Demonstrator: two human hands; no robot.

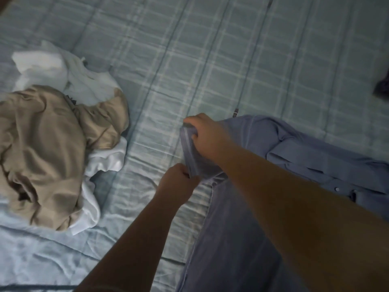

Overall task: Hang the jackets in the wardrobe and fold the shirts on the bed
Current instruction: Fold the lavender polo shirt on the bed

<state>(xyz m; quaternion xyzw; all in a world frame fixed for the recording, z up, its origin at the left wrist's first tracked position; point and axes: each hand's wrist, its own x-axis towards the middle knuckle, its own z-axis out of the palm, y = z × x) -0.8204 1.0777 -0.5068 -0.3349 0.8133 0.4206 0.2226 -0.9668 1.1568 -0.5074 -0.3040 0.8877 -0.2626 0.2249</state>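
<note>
A blue button-up shirt (305, 157) lies spread on the right side of the bed, its body running down toward the lower edge of the view. My right hand (207, 134) grips a bunched fold of its edge near the middle of the bed. Just below, my left hand (177, 183) pinches the same strip of blue fabric between curled fingers. The cloth hangs taut between the two hands. My right forearm covers part of the shirt.
A crumpled beige garment (46, 144) lies on a white garment (84, 81) at the left of the bed. The plaid light-blue bedcover (210, 60) stretches across the view. A dark object (382, 87) shows at the right edge.
</note>
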